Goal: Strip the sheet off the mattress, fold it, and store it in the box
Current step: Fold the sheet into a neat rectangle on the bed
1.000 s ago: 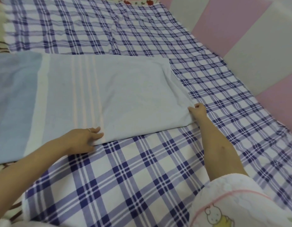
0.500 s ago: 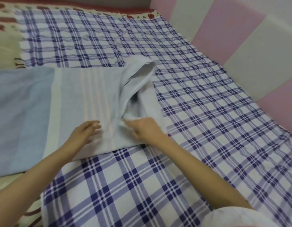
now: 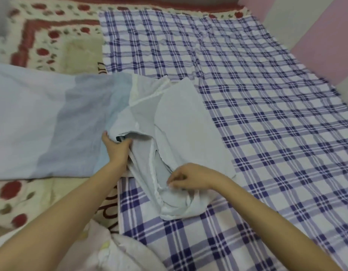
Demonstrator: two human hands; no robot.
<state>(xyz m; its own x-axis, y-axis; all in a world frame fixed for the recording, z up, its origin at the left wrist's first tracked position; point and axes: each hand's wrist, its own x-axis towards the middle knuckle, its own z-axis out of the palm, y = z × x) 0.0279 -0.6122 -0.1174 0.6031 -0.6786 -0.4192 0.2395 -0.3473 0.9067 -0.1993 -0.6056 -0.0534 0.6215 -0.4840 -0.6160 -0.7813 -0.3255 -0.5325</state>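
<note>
A fold of the sheet [image 3: 52, 114] is gripped by the left hand [image 3: 116, 150]; its hem is pinched by curled fingers [image 3: 177, 176] of the right hand [image 3: 194, 176].

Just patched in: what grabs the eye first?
The pale blue sheet, bunched at centre, with the left hand gripping a fold and the right hand pinching its hem. Under it, a purple plaid sheet fills the right; a red-flowered blanket shows upper left.
</note>
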